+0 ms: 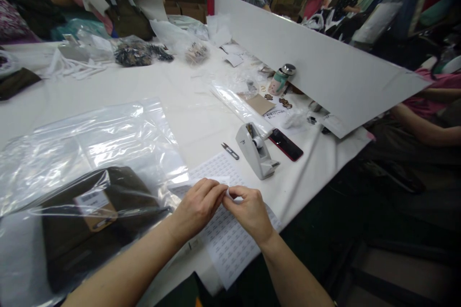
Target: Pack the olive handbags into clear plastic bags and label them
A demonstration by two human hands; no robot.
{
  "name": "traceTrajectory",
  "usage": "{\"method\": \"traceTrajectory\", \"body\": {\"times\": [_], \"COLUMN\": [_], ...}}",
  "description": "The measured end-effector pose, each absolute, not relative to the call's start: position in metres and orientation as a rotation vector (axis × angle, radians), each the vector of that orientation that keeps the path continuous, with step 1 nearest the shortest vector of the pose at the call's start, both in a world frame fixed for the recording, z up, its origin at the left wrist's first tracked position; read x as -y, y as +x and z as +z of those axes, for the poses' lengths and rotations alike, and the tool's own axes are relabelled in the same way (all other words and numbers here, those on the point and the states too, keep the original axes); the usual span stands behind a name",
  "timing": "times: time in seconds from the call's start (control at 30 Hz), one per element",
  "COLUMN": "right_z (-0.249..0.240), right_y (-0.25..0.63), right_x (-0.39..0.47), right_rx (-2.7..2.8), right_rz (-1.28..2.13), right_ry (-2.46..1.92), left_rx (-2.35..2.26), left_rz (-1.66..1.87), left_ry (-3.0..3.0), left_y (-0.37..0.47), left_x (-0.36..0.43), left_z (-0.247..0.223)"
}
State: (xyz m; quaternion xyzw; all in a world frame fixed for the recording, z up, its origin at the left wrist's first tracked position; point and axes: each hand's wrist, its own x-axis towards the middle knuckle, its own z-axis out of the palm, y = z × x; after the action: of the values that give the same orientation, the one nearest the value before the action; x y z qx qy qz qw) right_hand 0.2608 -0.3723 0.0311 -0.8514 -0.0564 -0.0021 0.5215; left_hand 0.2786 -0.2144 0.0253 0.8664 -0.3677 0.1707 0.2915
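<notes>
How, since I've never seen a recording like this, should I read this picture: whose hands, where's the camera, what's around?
There is no machine: a person works bare-handed, seen from one camera worn on their head, looking forward and down. The left hand and right hand meet at the fingertips, pinching a small white piece, too small to identify, above a printed sheet. On the white table, a dark bag lies in clear plastic to their left; beyond the hands are thread snips, a tape dispenser and a phone.
</notes>
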Motion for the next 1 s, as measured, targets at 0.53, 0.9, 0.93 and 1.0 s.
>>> {"method": "traceTrajectory", "body": {"times": [0.53,0.9,0.93,1.0], "right_z": [0.025,0.028,0.028,0.029], "right_y": [0.238,0.227,0.227,0.225], "right_x": [0.367,0.365,0.365,0.365], "right_rx": [0.021,0.120,0.142,0.170], "right_rz": [0.001,-0.217,-0.233,-0.243], "right_ry": [-2.003,-2.124,-2.123,-2.113], "left_rx": [0.968,1.074,1.061,1.052], "left_rz": [0.473,0.509,0.505,0.499], "left_ry": [2.279,2.318,2.314,2.310], "left_y": [0.257,0.254,0.253,0.251], "left_x": [0.208,0.207,0.207,0.208], "left_z": [0.025,0.031,0.032,0.033]}}
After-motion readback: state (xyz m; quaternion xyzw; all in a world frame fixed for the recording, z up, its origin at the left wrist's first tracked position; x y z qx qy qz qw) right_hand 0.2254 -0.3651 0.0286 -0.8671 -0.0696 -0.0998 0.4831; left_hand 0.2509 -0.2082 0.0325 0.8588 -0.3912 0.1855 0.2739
